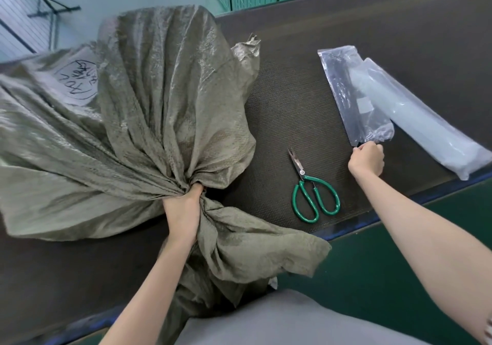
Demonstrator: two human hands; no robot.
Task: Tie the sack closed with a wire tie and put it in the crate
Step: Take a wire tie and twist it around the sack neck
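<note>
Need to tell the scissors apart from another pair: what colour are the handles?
Green handles on the scissors, with bare metal blades; clearest in the head view.

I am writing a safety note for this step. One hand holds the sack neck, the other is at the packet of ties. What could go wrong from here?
Only the left hand grips the gathered neck of the sack; if it eases, the neck may open. The right hand pinches the clear packet alone, so the packet may slide. The scissors lie between both arms and might be knocked.
</note>
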